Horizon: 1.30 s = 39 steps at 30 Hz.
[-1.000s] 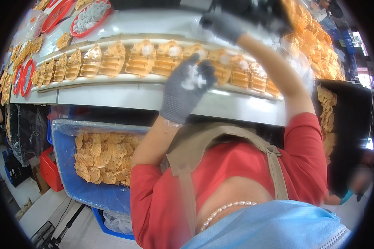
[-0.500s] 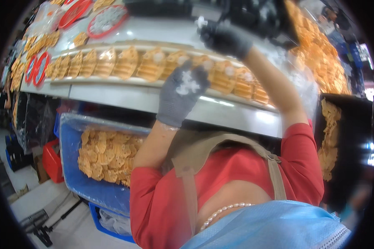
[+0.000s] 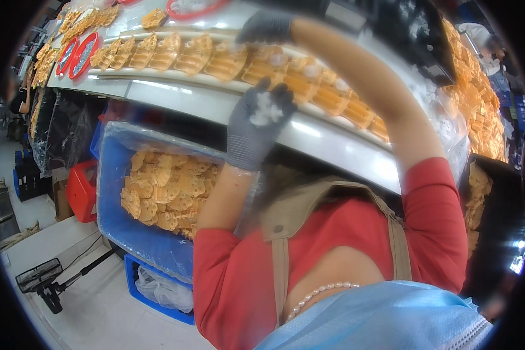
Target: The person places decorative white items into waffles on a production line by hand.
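Observation:
A grey glove covers my left hand [image 3: 258, 122], palm up with fingers partly curled around a small heap of white plastic pieces [image 3: 266, 111]. It is at the near edge of a long row of orange moulded parts [image 3: 226, 60] on a pale conveyor strip. My right hand [image 3: 266, 28], in a dark glove, reaches across the strip to its far side. Its fingers bend down together over the row, and whatever they hold is hidden. Round white pieces [image 3: 310, 70] sit on several parts to the right of my hands; parts farther left show none.
A blue bin [image 3: 114, 198] of orange parts stands below the bench at left, beside a red stool [image 3: 81, 191]. A red-rimmed tray [image 3: 198, 13] lies beyond the strip, near a black box [image 3: 417, 41]. More orange parts [image 3: 478, 93] are heaped at right.
My right hand has swung left and down over the row; the white piece at its fingertips no longer shows. My left hand stays nearly in place with its pieces. The whole view has shifted.

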Motion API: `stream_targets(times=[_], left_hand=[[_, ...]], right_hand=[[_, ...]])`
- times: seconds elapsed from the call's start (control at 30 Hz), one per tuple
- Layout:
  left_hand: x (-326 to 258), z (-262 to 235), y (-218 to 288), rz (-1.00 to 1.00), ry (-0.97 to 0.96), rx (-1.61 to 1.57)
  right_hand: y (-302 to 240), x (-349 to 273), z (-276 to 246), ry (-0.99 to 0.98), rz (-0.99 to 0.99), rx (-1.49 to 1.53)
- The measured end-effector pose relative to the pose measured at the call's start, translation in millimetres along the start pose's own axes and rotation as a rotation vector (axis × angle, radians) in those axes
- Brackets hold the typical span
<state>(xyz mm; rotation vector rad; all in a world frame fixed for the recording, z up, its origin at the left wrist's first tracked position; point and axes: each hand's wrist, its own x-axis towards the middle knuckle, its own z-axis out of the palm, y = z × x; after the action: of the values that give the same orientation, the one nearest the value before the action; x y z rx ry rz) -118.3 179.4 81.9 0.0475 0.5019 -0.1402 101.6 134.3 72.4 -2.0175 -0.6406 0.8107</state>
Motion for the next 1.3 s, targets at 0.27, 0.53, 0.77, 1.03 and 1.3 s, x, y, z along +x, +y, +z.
stream_targets(times=[0.27, 0.53, 0.77, 1.03, 1.3], left_hand=[[-13.0, -13.2, 29.8, 0.060, -0.040, 0.065], [-19.2, -0.1, 20.5, 0.058, 0.007, -0.013], [-14.8, 14.9, -4.8, 0.068, -0.001, 0.019], [-7.5, 20.6, -23.4, 0.042, -0.018, 0.006], [-2.7, 24.9, -29.9, 0.051, -0.016, 0.006]], right_hand=[[4.4, 47.9, 25.6, -0.070, 0.165, 0.042], [-22.6, 1.4, 19.9, -0.020, 0.239, 0.036], [-0.7, 0.0, -7.9, 0.028, 0.037, -0.311], [-8.0, -38.5, -5.6, 0.045, -0.314, -0.511], [4.4, -43.1, -9.7, 0.121, -0.312, -0.604]])
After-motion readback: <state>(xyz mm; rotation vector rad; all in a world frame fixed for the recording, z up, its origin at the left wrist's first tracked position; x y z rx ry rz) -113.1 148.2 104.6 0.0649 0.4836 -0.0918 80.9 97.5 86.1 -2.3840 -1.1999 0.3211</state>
